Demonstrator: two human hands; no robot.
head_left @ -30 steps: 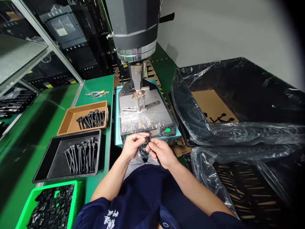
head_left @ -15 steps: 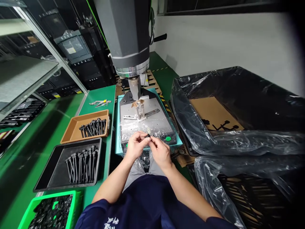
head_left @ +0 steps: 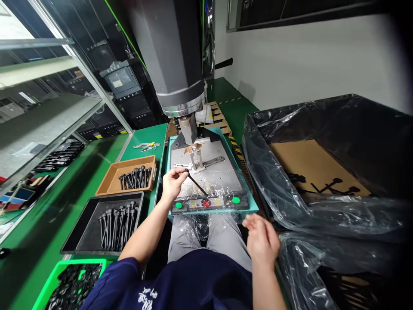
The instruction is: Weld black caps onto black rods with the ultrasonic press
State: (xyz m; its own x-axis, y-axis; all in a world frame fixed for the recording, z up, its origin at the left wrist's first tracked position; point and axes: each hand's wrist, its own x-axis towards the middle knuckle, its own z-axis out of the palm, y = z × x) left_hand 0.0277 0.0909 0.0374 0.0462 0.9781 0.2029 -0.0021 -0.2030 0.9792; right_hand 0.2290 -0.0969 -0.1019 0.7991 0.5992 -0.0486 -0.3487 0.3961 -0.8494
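Observation:
My left hand (head_left: 174,184) pinches the headed top of a slim black rod (head_left: 197,184), which slants down to the right over the front of the machine's metal plate (head_left: 222,176). Just beyond the hand, a small metal fixture (head_left: 196,157) stands on that plate, beneath the machine's tool (head_left: 188,130). My right hand (head_left: 263,239) is off to the right above my thigh, near the plastic-lined bin; its fingers are loosely bent and I see nothing in them.
On the left bench, a brown tray (head_left: 108,181) and a black tray (head_left: 80,234) hold similar black rods. A green bin (head_left: 48,282) contains small black parts. To the right, a plastic-lined bin (head_left: 274,172) has cardboard and several black pieces inside. Green buttons (head_left: 236,200) flank a red one (head_left: 205,203).
My hands were together over the machine's front edge and have parted. The left moved left and up with the rod, now seen lengthwise; the right moved right and down. The view has shifted.

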